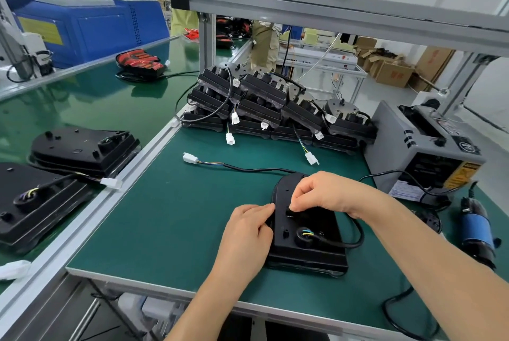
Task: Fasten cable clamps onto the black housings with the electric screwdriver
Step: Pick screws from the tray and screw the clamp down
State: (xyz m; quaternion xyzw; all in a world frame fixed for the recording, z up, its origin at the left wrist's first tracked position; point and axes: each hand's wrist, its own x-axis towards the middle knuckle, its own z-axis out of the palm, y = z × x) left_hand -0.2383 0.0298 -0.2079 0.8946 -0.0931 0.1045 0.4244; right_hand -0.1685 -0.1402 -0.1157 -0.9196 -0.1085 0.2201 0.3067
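Observation:
A black housing (316,241) lies flat on the green mat in front of me, its black cable (355,238) looping out of a round port and running off to a white connector (190,158). My left hand (245,233) grips the housing's left edge, fingers curled on it. My right hand (327,194) hovers over the housing's upper face and pinches a small black piece (289,210), probably a cable clamp, against it. The electric screwdriver (478,230), with a blue band, lies on the mat at the right, untouched.
A pile of several black housings (264,104) with white plugs fills the back of the mat. A grey box machine (421,148) stands at the right. Two more housings (82,148) lie on the green conveyor at the left. An aluminium shelf frame (330,7) spans overhead.

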